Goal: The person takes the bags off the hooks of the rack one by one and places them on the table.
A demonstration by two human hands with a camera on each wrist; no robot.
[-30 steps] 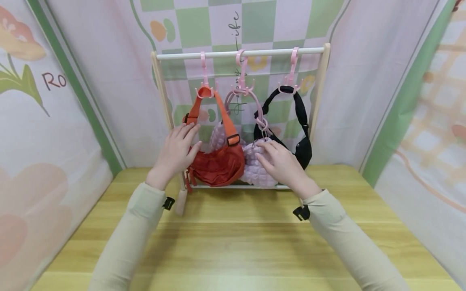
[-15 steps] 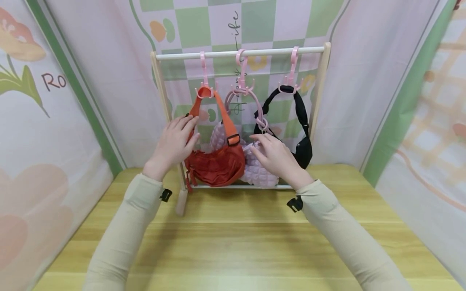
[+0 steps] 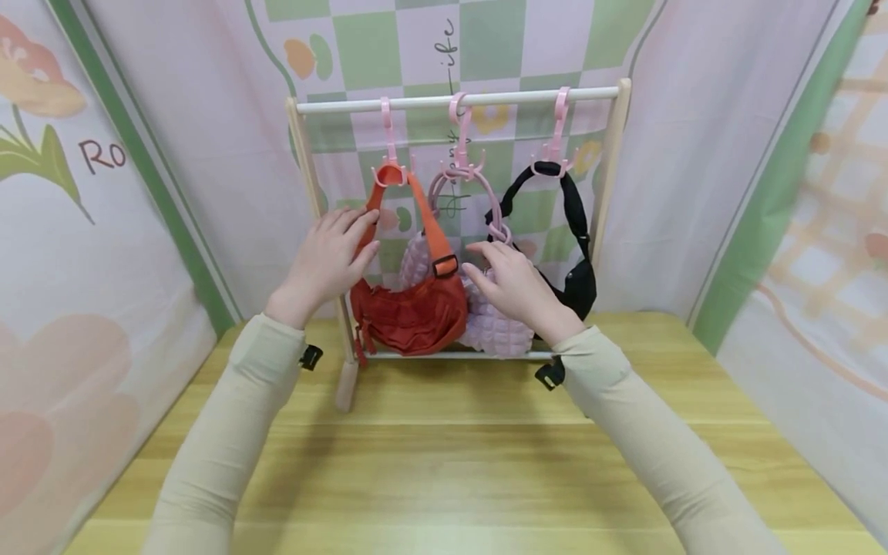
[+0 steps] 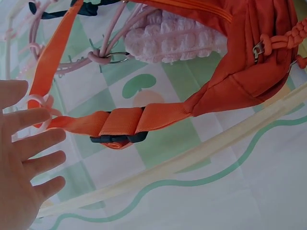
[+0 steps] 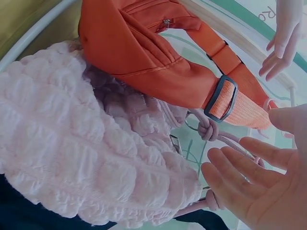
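Observation:
A red-orange shoulder bag (image 3: 416,317) hangs by its orange strap at the left of a small rack. My left hand (image 3: 324,254) is beside the strap, fingers spread; in the left wrist view its fingertips (image 4: 56,135) are near the strap's upper end. In the middle hangs a puffy lilac bag (image 3: 498,327), partly behind the red one. My right hand (image 3: 515,284) is in front of it with fingers extended and nothing held. The right wrist view shows the right palm (image 5: 249,191) by the lilac cord handle (image 5: 230,139). A black bag (image 3: 579,287) hangs at the right.
The rack has a white top rail (image 3: 430,102), wooden side posts and a low white bar. Pink hooks (image 3: 559,127) on the rail carry the bags. It stands on a wood-grain table (image 3: 430,470), with printed cloth (image 3: 368,46) behind and at both sides.
My right hand has moved left and up across the lilac bag toward the red bag's strap buckle. My left hand has risen slightly along the orange strap. The bags hang nearly as before.

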